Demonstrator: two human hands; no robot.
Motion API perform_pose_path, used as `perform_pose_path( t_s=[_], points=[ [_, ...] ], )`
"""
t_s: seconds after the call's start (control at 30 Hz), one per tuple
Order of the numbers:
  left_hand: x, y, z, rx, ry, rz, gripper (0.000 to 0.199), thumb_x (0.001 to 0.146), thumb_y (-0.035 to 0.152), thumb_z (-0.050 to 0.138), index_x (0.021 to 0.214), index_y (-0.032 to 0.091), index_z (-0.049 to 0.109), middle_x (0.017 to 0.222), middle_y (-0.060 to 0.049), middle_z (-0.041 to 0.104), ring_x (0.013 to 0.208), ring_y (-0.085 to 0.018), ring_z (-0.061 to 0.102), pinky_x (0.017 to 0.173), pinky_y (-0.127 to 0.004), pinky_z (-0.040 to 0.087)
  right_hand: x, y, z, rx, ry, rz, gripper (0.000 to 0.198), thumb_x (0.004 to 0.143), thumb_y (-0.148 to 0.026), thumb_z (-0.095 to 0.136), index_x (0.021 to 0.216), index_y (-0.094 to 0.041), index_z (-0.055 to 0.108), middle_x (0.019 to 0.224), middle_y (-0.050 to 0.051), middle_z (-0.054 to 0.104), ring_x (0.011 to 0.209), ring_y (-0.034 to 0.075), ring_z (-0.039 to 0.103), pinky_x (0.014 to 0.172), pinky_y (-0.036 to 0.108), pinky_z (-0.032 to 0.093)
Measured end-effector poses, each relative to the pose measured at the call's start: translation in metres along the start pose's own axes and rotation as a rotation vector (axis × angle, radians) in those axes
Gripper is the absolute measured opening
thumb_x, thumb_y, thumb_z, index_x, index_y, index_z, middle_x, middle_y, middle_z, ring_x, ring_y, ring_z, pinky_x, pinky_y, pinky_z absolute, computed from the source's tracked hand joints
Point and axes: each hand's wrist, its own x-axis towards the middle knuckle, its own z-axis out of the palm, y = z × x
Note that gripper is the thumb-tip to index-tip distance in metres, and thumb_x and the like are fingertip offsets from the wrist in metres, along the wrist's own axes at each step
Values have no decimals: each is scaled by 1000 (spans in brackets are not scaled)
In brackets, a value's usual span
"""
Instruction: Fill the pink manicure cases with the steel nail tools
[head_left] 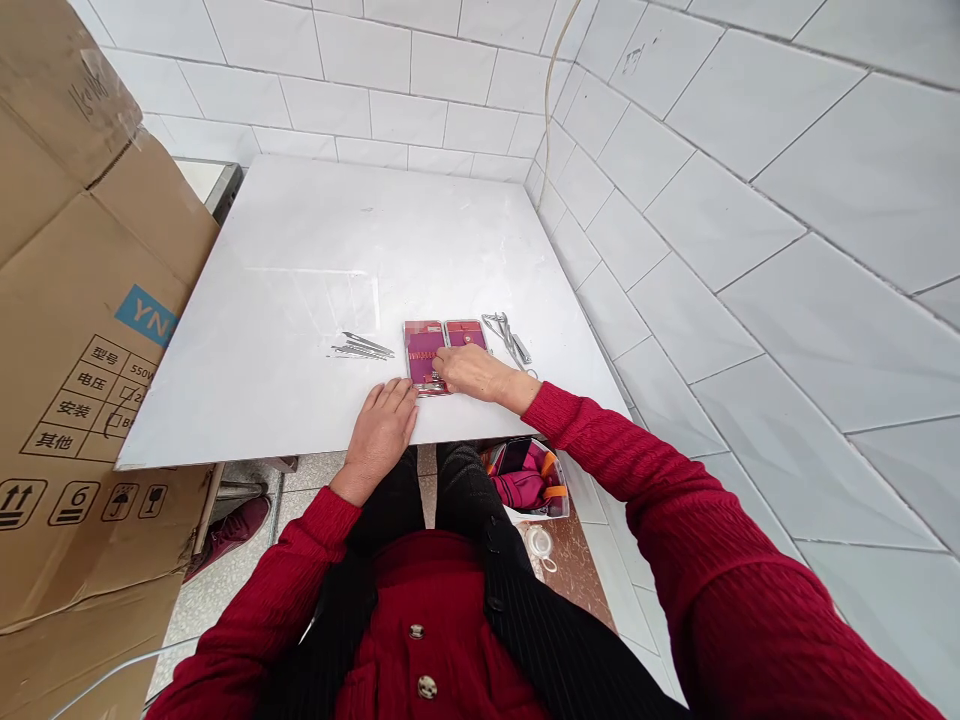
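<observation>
An open manicure case [421,340] with a red and purple lining lies on the white table. My left hand [384,420] rests with its fingers stretched out at the case's lower left corner. Over the middle of the case, my right hand [476,372] has its fingers pinched at small shiny metal pieces [431,386] in the left half; what they grip is hidden. Several thin metal tools [363,346] lie loose left of the case. To its right are silver plier-like tools [508,338], partly overlapping, close to my right wrist.
A large cardboard box [82,300] stands along the left side. White tiled walls [750,200] bound the table [300,240] at the back and right. Below the front edge, a white bin [559,505] holds pink and orange things. A dark red shoe [232,530] shows at lower left.
</observation>
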Motion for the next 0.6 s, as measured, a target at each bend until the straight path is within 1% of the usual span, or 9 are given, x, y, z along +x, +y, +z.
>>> perform_pose_path(
  t_s=[0.13, 0.23, 0.3, 0.4, 0.5, 0.6],
  points=[
    [0, 0, -1, 7, 3, 11, 40, 107, 24, 39, 136, 15, 65, 144, -16, 64, 138, -30, 57, 119, -51, 43, 5, -3, 0, -23, 21, -44, 24, 99, -8, 50, 117, -3, 65, 112, 22, 68, 102, 30, 69, 73, 34, 46],
    [1, -1, -1, 19, 8, 16, 40, 107, 24, 39, 134, 15, 65, 143, -16, 65, 137, -31, 58, 117, -51, 44, 10, -3, 1, -15, 45, -78, 23, 96, -7, 54, 116, -4, 65, 112, 22, 69, 100, 29, 69, 74, 34, 45],
    [1, -1, -1, 20, 9, 17, 40, 107, 25, 39, 134, 14, 65, 143, -17, 65, 137, -31, 58, 117, -52, 45, 12, -2, 2, 9, 65, -70, 23, 96, -9, 55, 116, -5, 66, 111, 21, 69, 98, 27, 69, 73, 33, 44],
    [1, 0, -1, 17, 9, 17, 40, 107, 25, 38, 135, 14, 65, 143, -17, 65, 137, -31, 58, 117, -52, 45, 13, 0, 3, 92, 81, -20, 22, 99, -13, 55, 113, -8, 70, 109, 17, 70, 94, 25, 67, 70, 31, 41],
    [1, 0, -1, 19, 11, 12, 40, 107, 25, 38, 136, 14, 64, 144, -16, 65, 137, -31, 58, 117, -52, 44, 13, 1, 4, 222, 112, 12, 20, 101, -18, 55, 107, -13, 74, 110, 12, 70, 94, 22, 66, 68, 29, 36],
    [1, -1, -1, 4, 11, 14, 40, 106, 25, 39, 138, 16, 63, 144, -16, 64, 138, -31, 57, 117, -52, 44, 12, 0, 13, 380, 173, 60, 22, 104, -22, 55, 107, -17, 76, 112, 8, 70, 96, 19, 64, 70, 28, 35]
  ],
)
